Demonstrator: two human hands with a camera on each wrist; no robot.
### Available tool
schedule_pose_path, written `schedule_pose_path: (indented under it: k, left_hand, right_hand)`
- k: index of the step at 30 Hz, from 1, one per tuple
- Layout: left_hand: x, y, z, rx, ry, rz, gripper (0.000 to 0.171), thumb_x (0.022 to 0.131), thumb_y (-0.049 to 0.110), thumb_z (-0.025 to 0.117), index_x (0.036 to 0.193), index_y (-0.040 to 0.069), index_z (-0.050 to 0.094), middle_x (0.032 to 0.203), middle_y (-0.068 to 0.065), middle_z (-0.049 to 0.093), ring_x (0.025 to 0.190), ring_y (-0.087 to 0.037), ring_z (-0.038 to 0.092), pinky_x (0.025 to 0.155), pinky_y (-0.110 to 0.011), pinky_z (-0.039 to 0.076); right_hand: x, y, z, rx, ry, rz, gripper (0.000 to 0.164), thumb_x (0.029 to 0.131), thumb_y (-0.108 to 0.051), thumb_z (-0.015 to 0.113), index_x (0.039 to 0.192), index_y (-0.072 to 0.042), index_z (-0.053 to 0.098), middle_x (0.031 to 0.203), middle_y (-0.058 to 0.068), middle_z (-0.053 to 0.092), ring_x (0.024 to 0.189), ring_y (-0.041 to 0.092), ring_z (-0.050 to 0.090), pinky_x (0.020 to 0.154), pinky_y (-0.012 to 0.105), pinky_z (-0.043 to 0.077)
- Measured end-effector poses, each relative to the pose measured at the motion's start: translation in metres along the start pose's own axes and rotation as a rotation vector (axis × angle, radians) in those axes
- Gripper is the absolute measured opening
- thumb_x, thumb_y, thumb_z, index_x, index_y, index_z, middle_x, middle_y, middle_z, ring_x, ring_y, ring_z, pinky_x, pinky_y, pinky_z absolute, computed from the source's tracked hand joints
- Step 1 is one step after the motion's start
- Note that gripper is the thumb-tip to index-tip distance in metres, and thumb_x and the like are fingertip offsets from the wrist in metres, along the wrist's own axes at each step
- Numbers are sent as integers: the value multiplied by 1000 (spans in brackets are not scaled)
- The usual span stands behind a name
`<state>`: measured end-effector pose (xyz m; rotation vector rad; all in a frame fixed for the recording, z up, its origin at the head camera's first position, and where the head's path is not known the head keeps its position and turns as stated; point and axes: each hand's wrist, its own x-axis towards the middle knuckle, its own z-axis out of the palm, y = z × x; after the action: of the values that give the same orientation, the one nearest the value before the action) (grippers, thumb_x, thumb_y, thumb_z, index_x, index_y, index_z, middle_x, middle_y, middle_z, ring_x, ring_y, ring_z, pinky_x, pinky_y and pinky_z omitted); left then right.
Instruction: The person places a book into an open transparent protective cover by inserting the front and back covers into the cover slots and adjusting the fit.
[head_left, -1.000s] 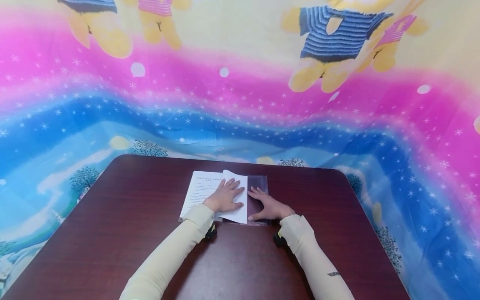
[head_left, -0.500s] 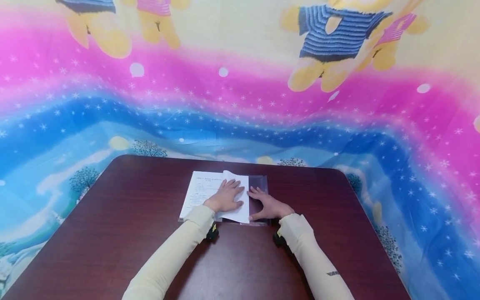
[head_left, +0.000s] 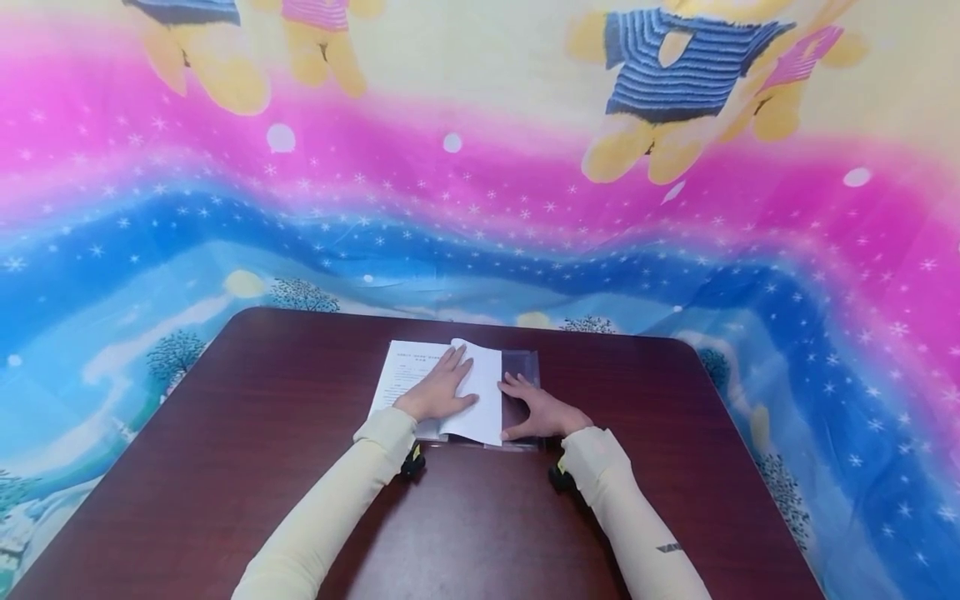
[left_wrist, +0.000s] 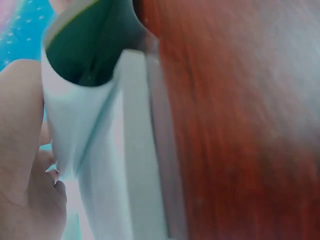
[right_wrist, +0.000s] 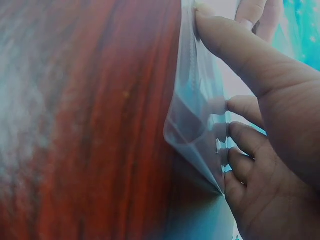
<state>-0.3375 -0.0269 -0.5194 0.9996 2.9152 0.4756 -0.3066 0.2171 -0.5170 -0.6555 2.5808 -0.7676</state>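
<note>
A book (head_left: pixel 408 375) lies open at the middle of the table, its printed page at the left. A white leaf (head_left: pixel 483 396) bows up from the book and folds over to the right. My left hand (head_left: pixel 438 392) rests on it with fingers spread and straight. In the left wrist view the bent leaf (left_wrist: pixel 75 110) curls up beside the book's thick page edge (left_wrist: pixel 142 150). A clear plastic cover (head_left: pixel 522 363) sticks out past the leaf on the right. On this plastic my right hand (head_left: pixel 543 411) lies with fingers spread, thumb at the leaf's near corner. The right wrist view shows the creased plastic sleeve (right_wrist: pixel 190 115) under the fingers.
The dark red-brown wooden table (head_left: pixel 225 467) extends around the book. A patterned cloth (head_left: pixel 450 250) with bears and snowflakes hangs behind the far edge and along both sides. Black wrist cameras sit under both cream sleeves (head_left: pixel 322 517).
My left hand has slid left across the leaf, toward the fold. The leaf's right edge lies slightly further over the plastic. My right hand stays nearly in place.
</note>
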Motion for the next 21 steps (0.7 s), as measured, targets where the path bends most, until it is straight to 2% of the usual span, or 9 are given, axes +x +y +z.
schedule_pose_path:
  k: [8,15,21]
  left_hand:
    - [1,-2,9,-31,-32,-26,70,96,41,42,144,-6,23,153,-23,7,142,-36,2,114,-43,10]
    - [6,-3,20,7,-36,-26,71,96,41,40,144,-8,22,153,-23,4,142,-35,-2,115,-43,5]
    - [7,2,20,72,-56,-28,69,97,39,39,144,-9,21,153,-25,7,142,-36,0,115,-43,4]
  right_hand:
    - [0,1,1,13,-4,-1,96,72,-45,77,149,-24,23,157,1,9,143,25,0,108,55,23]
    - [0,1,-1,9,1,-10,95,73,-44,77,149,-23,24,157,2,10,143,26,2,108,53,24]
    - [-1,-1,-1,22,-11,1,94,73,-43,77,149,-22,24,157,1,10,143,26,1,109,54,22]
